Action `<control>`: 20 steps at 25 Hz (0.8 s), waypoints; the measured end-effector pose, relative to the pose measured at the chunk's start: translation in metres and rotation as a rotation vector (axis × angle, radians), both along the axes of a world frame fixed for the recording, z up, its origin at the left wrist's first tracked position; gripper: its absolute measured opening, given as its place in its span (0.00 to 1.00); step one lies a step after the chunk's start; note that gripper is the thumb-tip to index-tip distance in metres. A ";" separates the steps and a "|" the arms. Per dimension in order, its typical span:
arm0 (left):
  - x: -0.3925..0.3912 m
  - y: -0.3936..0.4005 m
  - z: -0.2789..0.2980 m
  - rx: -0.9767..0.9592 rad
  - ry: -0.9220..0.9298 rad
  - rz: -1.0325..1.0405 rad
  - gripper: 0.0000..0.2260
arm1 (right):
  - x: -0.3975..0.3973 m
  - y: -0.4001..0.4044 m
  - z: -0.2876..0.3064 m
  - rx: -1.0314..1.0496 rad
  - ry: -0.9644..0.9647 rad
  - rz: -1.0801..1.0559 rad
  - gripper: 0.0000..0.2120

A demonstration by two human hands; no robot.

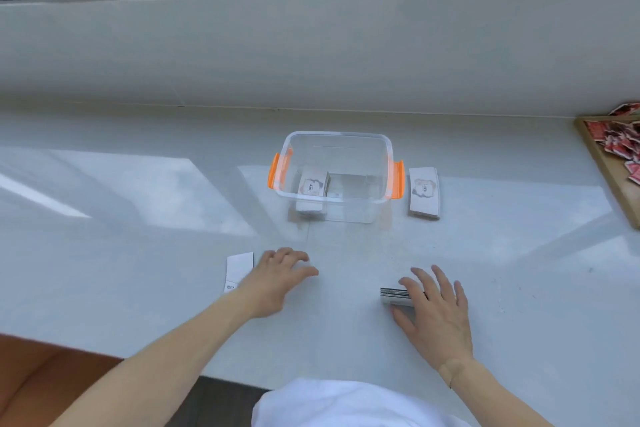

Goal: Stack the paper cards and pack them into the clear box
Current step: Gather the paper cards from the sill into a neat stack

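Card stack (394,295) lies under right hand (437,311) fingers (414,288), thumb alongside.

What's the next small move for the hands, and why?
Probably close the right hand on the card stack beneath it and lift it toward the clear box. The hand lies flat on that stack, and the box holds one stack with room beside it.

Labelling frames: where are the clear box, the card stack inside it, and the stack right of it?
clear box (337,136): head view, far rim.
card stack inside (310,186): head view, top card.
card stack outside (424,189): head view, top card.
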State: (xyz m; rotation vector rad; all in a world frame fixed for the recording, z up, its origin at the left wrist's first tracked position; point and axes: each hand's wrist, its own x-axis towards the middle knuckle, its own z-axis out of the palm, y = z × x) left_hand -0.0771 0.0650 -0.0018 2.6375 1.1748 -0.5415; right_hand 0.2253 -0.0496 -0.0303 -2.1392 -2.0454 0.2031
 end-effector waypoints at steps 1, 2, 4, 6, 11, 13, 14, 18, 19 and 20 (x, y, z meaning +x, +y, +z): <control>-0.020 0.007 0.004 0.028 0.075 -0.037 0.41 | 0.001 0.000 -0.002 -0.007 -0.005 0.007 0.21; -0.039 0.013 0.008 0.053 0.143 -0.076 0.41 | 0.001 -0.001 -0.002 -0.021 -0.002 0.008 0.20; -0.070 0.021 0.012 0.083 0.246 -0.142 0.43 | 0.001 -0.001 -0.002 -0.033 0.008 0.006 0.19; -0.088 0.023 0.013 0.092 0.297 -0.160 0.43 | 0.000 0.000 -0.002 -0.050 0.015 0.001 0.23; -0.090 0.026 0.010 0.140 0.275 -0.152 0.33 | 0.000 0.001 0.000 -0.051 0.000 0.000 0.25; -0.090 0.029 0.010 0.136 0.283 -0.137 0.30 | 0.000 0.001 -0.002 -0.046 -0.001 -0.003 0.25; -0.089 0.030 0.012 0.141 0.283 -0.120 0.27 | 0.000 0.001 -0.002 -0.048 -0.003 -0.005 0.25; -0.077 0.024 0.019 0.300 0.149 -0.009 0.14 | 0.002 0.000 -0.004 -0.049 -0.010 0.000 0.26; -0.072 0.022 0.018 0.315 0.061 0.040 0.11 | 0.002 0.000 -0.005 -0.052 -0.010 0.001 0.27; -0.065 0.021 0.017 0.293 -0.024 0.096 0.10 | 0.003 0.000 -0.005 -0.060 -0.012 0.003 0.27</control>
